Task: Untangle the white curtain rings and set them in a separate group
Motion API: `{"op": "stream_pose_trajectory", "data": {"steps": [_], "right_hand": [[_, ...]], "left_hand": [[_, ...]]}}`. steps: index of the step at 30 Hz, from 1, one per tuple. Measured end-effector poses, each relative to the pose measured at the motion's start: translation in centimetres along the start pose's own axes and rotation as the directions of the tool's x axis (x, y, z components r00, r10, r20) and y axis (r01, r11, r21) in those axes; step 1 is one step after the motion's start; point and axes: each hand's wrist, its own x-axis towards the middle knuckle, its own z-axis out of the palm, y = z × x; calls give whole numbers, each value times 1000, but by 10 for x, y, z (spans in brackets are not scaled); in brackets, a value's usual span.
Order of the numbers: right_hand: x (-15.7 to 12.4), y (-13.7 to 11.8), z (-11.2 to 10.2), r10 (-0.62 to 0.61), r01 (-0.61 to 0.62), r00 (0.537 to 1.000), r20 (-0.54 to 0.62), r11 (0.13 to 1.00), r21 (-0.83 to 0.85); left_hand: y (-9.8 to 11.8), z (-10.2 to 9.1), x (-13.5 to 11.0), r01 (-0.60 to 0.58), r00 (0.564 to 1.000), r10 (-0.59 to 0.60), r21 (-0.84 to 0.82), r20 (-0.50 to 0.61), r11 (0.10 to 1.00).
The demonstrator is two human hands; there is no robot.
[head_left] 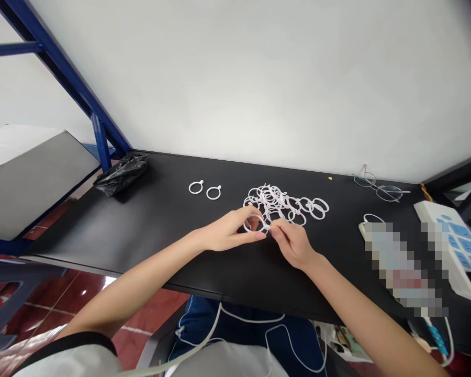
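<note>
My left hand (232, 230) pinches a white plastic ring (255, 224) between thumb and fingers, just above the black table (141, 225). My right hand (292, 242) meets it from the right, fingers closed on the same ring's edge. Right behind both hands lies a tangled pile of several white rings (284, 203). Two single white rings (204, 189) lie apart to the left of the pile.
A crumpled black plastic bag (121, 174) sits at the table's far left corner. Glasses (379, 187) lie at the back right. A white power strip (453, 246) and a blurred-out object (400, 267) occupy the right side. A blue metal frame (68, 78) rises at left.
</note>
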Motion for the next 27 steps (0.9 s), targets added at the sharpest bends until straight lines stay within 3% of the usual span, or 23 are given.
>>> {"op": "stream_pose_trajectory", "data": {"steps": [6,9,13,16,20,27], "right_hand": [[-2,2,-1,27,-26,995,-99,1000,18],[-2,1,-1,37,-34,995,-97,999,31],[-2,0,0,60,-55,993,-99,997,48],[-2,2,2,79,-75,991,-107,996,46],[-4,3,2,96,-91,990,-101,995,46],[-3,1,3,98,-91,990,-99,993,74]], "left_hand": [[-3,0,0,22,999,-19,92,-33,996],[-5,-1,0,4,999,8,242,-47,970],[-9,-4,4,2,992,76,636,-96,771],[-12,-11,6,121,981,46,784,-187,608],[-17,-23,4,337,932,-30,833,-361,438],[-27,-35,-2,597,801,-252,754,-543,274]]}}
